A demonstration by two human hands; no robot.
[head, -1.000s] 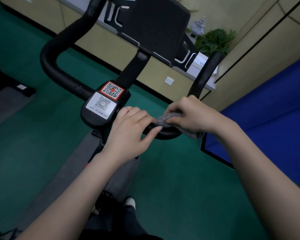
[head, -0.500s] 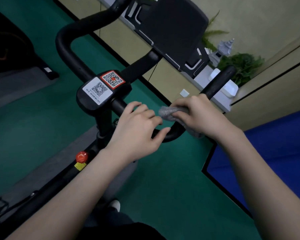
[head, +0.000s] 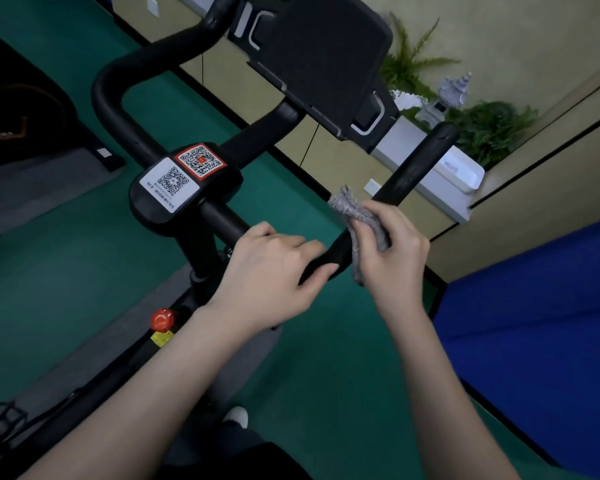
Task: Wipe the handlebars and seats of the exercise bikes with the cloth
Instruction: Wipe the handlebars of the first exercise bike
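Observation:
A black exercise bike handlebar [head: 413,164] curves across the view, with a hub carrying two QR stickers [head: 184,178] and a dark screen holder [head: 323,57] above it. My left hand [head: 267,268] grips the bar just right of the hub. My right hand [head: 392,254] holds a grey cloth [head: 352,209] wrapped round the right bend of the bar, below the right upright grip. The seat is out of view.
Below the hub are the bike frame and a red knob [head: 161,318]. Green floor lies all round, with a blue mat [head: 541,323] at the right. Another black machine [head: 21,109] stands at the left. A white planter with ferns [head: 465,168] sits against the wall.
My right hand has slid the cloth along the right bend toward the upright grip. The view has swung, so the hub sits further left. My left hand keeps its grip.

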